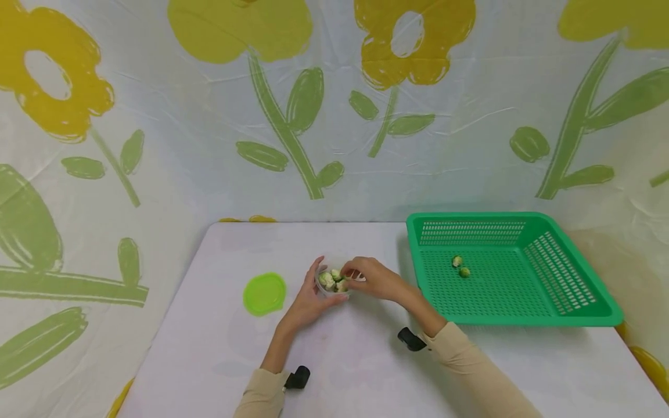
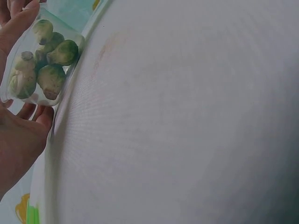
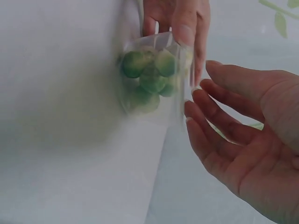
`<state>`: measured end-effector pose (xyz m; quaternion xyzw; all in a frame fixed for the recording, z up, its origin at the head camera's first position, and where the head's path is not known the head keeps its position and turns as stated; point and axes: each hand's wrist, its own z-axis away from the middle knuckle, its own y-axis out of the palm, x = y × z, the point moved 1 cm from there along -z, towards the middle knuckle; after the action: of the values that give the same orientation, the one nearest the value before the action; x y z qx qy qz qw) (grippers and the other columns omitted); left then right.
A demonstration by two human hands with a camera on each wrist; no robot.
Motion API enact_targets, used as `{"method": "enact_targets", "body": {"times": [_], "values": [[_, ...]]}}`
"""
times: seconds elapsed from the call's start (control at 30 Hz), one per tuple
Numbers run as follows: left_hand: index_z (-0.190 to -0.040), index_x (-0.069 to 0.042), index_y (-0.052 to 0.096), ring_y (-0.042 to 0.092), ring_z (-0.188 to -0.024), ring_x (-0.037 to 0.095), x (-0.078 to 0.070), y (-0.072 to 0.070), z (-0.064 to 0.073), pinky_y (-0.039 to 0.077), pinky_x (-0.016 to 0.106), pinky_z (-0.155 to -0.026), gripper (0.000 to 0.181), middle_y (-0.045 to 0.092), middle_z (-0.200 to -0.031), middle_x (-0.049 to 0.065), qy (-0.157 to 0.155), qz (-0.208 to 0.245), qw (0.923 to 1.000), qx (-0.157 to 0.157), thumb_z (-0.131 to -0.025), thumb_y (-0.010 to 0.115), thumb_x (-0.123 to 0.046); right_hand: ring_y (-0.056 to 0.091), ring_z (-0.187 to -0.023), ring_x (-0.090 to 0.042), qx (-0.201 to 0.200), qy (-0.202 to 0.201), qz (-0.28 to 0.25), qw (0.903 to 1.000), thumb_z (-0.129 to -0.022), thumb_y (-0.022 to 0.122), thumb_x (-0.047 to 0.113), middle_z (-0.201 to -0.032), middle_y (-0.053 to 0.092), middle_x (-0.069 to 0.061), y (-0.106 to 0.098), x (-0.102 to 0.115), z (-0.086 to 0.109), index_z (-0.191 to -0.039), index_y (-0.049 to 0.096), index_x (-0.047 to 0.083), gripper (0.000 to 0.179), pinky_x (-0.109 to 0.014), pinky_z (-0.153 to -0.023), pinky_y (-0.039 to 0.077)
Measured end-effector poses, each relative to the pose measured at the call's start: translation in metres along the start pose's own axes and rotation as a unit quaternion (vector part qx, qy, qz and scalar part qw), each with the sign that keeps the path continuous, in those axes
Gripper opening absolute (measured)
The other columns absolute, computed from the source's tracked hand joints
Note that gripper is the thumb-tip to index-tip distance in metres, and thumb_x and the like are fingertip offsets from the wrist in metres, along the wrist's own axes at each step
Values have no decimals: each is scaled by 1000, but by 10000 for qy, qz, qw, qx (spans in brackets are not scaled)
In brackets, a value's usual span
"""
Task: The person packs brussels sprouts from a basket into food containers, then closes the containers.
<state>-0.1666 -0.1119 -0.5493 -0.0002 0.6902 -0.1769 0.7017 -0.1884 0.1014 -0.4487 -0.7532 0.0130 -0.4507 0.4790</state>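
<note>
My left hand (image 1: 308,303) holds a small clear plastic container (image 2: 72,35) on the white table, thumb on one side and fingers on the other. Several Brussels sprouts (image 2: 51,80) fill it, showing through its walls in both wrist views. Over the container's open top is my right hand (image 1: 377,280). In the right wrist view its fingers (image 3: 219,112) are loosely bent near the rim, thumb apart from them, with nothing visible between. From the head view the right fingertips partly cover the sprouts at the container's right side.
A light green lid (image 1: 264,294) lies flat left of the container. To the right stands a large green perforated basket (image 1: 418,273) with two Brussels sprouts (image 1: 464,271) on its floor. A flower-printed cloth (image 1: 460,157) hangs behind the table (image 1: 334,360).
</note>
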Motion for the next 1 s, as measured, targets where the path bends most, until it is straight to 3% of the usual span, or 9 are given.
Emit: {"method": "enact_targets", "body": {"times": [0.23,0.53,1.0], "values": [[-163,-37,15,22,-154,28,-1,0,0,24,54,-122,110,22,-168,9,-45,-16,10000,9,-81,88,-43,68,-96,-25,-465,-42,352,9983,-97,70,4,-107,70,-15,-16,6,4,-112,70,-3,17,-42,-88,57],[-165,-32,15,23,-154,28,-1,0,-1,22,53,-123,109,24,-167,8,31,17,10000,-28,-84,88,-36,69,-92,-26,-1085,-232,520,9925,-96,72,4,-102,70,-14,-40,7,8,-111,71,-2,17,-41,-84,58],[-164,-36,15,19,-155,25,-2,0,1,21,50,-124,110,23,-167,6,-39,-60,10000,-23,-82,88,-41,68,-99,-30,-1417,371,452,9882,-99,68,4,-110,71,-15,-82,2,24,-115,70,-4,18,-49,-91,55]]}}
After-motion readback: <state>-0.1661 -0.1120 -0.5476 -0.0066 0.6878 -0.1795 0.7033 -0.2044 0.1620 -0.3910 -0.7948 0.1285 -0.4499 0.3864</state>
